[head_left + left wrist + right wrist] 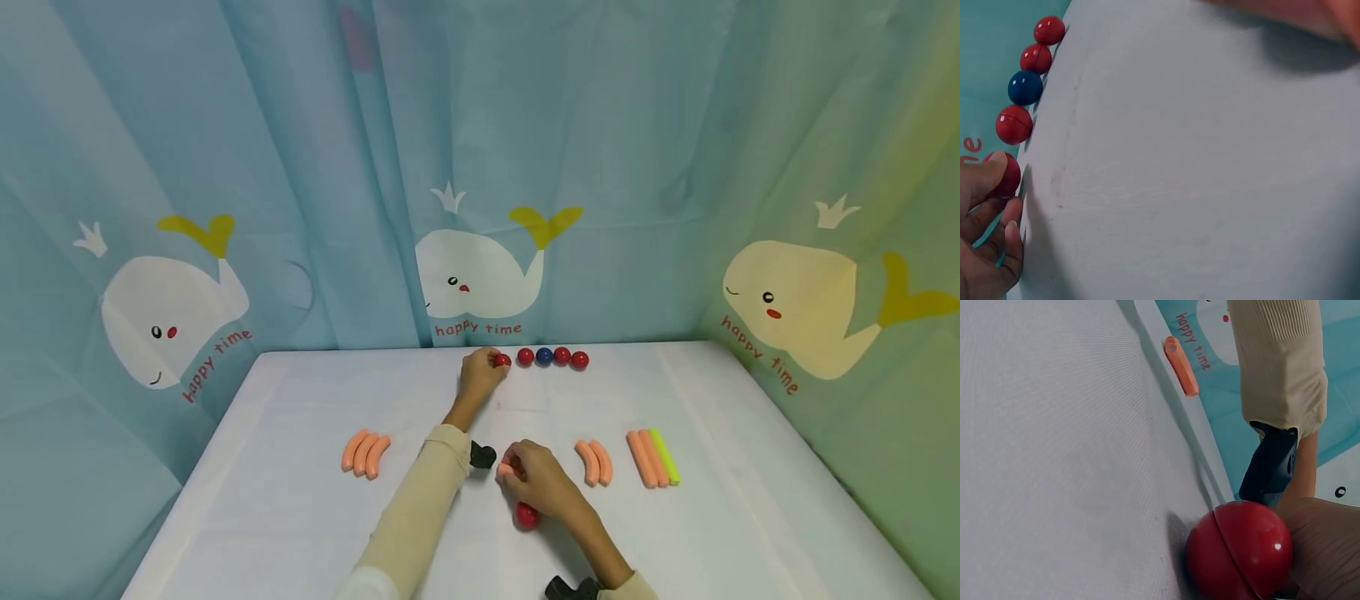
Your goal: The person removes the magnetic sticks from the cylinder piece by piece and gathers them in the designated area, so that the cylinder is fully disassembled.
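Note:
At the table's far edge, my left hand (478, 373) pinches a glossy red ball (1010, 178) between thumb and fingers. It is at the left end of a row of balls: a red ball (525, 357), a blue ball (543, 357) and two more red ones. Nearer the front, my right hand (542, 482) holds a curved pink-orange toy sausage (506, 471), mostly hidden by the fingers. Under that hand's near side lies another red ball (527, 516), which looms large with its seam in the right wrist view.
Three curved toy sausages (365, 453) lie side by side at left. Right of my right hand are two curved sausages (593, 462), then two straight pink sticks (647, 458) beside a green stick (664, 457). A blue whale-print curtain (630, 275) stands behind the white table (255, 508).

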`<state>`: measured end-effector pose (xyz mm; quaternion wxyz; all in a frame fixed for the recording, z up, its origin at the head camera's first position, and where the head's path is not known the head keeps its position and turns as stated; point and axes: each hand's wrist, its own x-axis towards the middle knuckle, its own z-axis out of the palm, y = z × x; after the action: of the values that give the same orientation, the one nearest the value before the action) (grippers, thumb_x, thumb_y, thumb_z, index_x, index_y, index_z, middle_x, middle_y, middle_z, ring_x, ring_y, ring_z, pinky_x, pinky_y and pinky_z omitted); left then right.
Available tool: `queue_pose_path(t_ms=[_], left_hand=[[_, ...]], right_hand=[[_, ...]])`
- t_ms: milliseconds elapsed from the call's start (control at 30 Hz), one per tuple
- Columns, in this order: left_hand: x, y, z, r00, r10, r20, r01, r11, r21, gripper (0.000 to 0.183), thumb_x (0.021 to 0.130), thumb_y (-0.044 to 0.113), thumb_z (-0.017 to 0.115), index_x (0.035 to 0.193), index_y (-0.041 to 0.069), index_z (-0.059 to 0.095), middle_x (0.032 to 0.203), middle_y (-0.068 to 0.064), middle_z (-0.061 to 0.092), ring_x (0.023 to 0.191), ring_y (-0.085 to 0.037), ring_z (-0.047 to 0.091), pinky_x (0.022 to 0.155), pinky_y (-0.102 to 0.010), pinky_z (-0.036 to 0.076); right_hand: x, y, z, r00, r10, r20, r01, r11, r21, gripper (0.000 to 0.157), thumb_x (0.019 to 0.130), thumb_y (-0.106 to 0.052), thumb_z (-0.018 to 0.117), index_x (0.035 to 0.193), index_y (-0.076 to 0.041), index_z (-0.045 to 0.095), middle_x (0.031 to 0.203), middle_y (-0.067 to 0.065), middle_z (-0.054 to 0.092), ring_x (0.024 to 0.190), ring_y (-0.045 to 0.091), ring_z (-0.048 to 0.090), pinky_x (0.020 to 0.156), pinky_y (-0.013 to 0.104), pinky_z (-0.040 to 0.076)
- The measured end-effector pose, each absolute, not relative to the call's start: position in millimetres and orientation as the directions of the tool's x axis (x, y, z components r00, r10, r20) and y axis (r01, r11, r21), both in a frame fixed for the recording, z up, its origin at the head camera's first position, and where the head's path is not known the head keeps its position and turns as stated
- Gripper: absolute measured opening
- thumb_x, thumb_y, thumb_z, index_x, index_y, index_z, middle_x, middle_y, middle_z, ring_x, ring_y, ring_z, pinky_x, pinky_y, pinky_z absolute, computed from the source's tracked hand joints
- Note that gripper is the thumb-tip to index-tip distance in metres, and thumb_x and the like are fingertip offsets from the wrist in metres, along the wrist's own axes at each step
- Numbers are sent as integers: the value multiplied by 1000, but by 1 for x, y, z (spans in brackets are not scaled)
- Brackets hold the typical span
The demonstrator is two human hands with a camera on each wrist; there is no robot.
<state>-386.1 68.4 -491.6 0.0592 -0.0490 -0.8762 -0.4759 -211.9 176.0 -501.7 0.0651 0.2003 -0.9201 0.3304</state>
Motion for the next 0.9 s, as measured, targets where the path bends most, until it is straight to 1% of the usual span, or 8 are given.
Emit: queue_pose_path(t_ms=[100, 267, 467, 667, 900], left_hand=[[-389, 68, -491, -992, 41, 123, 124, 556, 822, 31, 87, 15, 73, 117, 8, 68, 109, -10, 71, 103, -24, 66, 89, -38, 53], [-395, 71, -493, -993, 73, 92, 117, 570, 813, 28, 87, 18, 73, 115, 11, 68, 104, -7, 69, 95, -21, 63, 82, -38, 53], [-401, 70, -498, -994, 55, 95, 109, 591, 799, 30, 86, 19, 74, 115, 15, 70, 100, -5, 69, 91, -18, 63, 78, -36, 52], [-395, 72, -490, -989, 74, 128, 145, 647, 748, 34, 86, 21, 75, 119, 17, 70, 104, -6, 71, 97, -21, 65, 82, -42, 52], [-400, 73, -494, -994, 63, 95, 113, 651, 750, 40, 85, 23, 77, 123, 16, 67, 109, -7, 70, 102, -23, 65, 87, -43, 52]], right_hand=[[-211, 176, -501, -914, -325, 242, -404, 699, -590, 8, 84, -9, 71, 85, -8, 63, 74, -4, 51, 67, 2, 44, 60, 19, 40], [-208, 178, -503, -918, -317, 239, -396, 700, -595, 8, 83, -9, 71, 83, -10, 63, 73, -5, 50, 66, 1, 43, 59, 19, 39], [-210, 177, -505, -907, -334, 258, -421, 678, -603, 7, 84, -11, 71, 84, -12, 64, 75, -6, 52, 66, -1, 45, 60, 19, 42], [-212, 178, -506, -911, -322, 258, -412, 689, -596, 8, 83, -10, 71, 84, -11, 64, 75, -5, 52, 66, 0, 45, 60, 19, 42], [-214, 178, -508, -904, -330, 272, -428, 692, -582, 8, 83, -10, 72, 85, -11, 64, 75, -6, 52, 67, 0, 45, 60, 19, 43]])
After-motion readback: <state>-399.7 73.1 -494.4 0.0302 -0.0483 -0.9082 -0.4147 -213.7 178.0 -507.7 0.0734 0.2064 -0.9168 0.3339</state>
